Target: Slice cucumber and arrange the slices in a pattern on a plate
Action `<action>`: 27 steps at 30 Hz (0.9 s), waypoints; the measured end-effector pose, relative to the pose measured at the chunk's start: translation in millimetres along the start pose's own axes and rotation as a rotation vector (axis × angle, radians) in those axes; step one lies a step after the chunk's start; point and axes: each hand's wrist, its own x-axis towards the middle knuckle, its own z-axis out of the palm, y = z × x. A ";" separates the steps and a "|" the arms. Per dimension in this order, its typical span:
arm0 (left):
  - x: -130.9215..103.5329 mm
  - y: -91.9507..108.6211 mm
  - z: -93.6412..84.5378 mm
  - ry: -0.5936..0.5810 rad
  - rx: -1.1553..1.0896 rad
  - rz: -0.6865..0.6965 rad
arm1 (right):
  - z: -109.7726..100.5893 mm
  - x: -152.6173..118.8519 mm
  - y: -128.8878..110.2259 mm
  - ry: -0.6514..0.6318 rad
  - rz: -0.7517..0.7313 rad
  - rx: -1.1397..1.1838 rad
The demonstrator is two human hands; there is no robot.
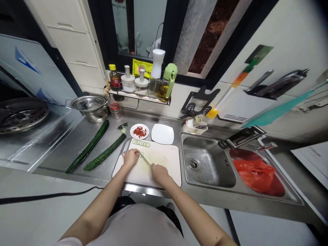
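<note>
My right hand [160,175] is closed round the handle of a kitchen knife [145,160], its blade pointing up and left over the white cutting board [164,155]. At the blade's far end, the fingers of my left hand [131,158] are curled together; what is between them is hidden. A thin cucumber slice [141,155] shows right by these fingertips and the blade. Farther back on the board lies an overlapping row of cucumber slices [140,143]. Left of the board, two long whole-looking cucumbers [88,147] lie slanted on the steel counter.
Behind the board stand a plate of chopped red pieces [139,132] and a white square plate [162,134]. Green scraps [123,130] lie nearby. A lidded steel pot [92,108] is back left; a sink [208,160] and red plastic bag [256,174] are right. Seasoning bottles line a shelf [139,95].
</note>
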 end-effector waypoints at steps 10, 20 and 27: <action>0.7 0.2 0.5 -0.003 0.014 -0.007 | -7.5 -0.8 -0.2 0.065 -0.001 -0.079; 1.0 0.9 -1.3 -0.012 0.035 -0.002 | 13.0 -10.3 17.8 0.107 0.025 -0.038; 0.4 3.4 -0.8 0.004 0.091 0.068 | 35.5 -30.4 40.8 0.111 0.171 0.157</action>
